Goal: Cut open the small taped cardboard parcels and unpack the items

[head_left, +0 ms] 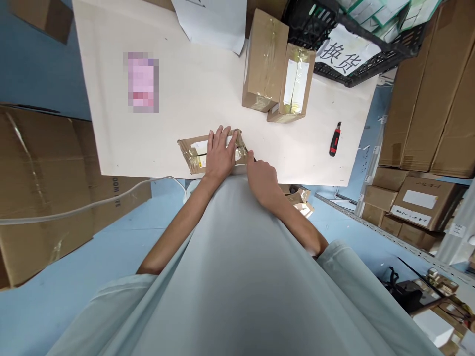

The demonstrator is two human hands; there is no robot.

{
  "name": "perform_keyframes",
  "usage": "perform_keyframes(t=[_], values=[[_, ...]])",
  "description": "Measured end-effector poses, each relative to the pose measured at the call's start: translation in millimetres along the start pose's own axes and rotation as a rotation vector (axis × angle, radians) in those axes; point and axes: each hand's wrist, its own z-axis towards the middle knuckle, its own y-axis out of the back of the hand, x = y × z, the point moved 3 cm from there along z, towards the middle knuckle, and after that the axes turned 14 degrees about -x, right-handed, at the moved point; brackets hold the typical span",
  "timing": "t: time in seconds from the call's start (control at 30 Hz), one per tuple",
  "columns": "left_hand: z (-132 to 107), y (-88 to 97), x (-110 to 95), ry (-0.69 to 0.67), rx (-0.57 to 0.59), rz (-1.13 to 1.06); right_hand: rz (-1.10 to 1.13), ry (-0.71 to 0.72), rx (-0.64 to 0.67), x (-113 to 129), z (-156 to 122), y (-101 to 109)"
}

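Observation:
A small taped cardboard box (pixel 198 147) with white labels lies at the table's near edge, close against my body. My left hand (pixel 220 153) rests flat on top of it, fingers stretched out. At the box's right end is my right hand (pixel 262 179), its fingers curled and the index finger pointing at the box's corner. A small dark bit shows by that finger; what the hand holds is mostly hidden. A red and black utility knife (pixel 335 140) lies apart on the right of the table.
Two taped cardboard boxes (pixel 266 59) stand at the back of the white table (pixel 178 94), beside a black crate (pixel 356 74). A pixelated pink item (pixel 141 83) lies on the left. Big cartons (pixel 44 183) flank the left side, with a white cable (pixel 92 203) across them. Shelves (pixel 415 202) stand right.

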Motion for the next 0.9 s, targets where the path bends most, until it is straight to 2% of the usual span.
perform_keyframes(t=[0.1, 0.2, 0.4, 0.5, 0.67, 0.77, 0.9], values=[[-1, -0.9, 2, -0.026, 0.013, 0.041, -0.002, 0.024, -0.01, 6, 6, 4], [-1, -2.0, 5, -0.06, 0.022, 0.113, -0.042, -0.011, 0.071, 8, 7, 12], [-2, -2.8, 9, -0.122, 0.013, 0.153, -0.089, -0.052, 0.196, -10, -20, 23], [-3, 0.1, 11, -0.152, 0.009, 0.136, -0.061, -0.076, 0.134, -27, -26, 25], [-3, 6.9, 16, -0.192, 0.049, 0.118, 0.029, -0.152, -0.035, -55, -18, 21], [0, 9.9, 16, -0.206, 0.108, 0.125, 0.083, -0.157, -0.076, -66, -10, 10], [4, 22.7, 19, -0.187, 0.158, 0.168, 0.119, -0.142, -0.117, -79, 7, -17]])
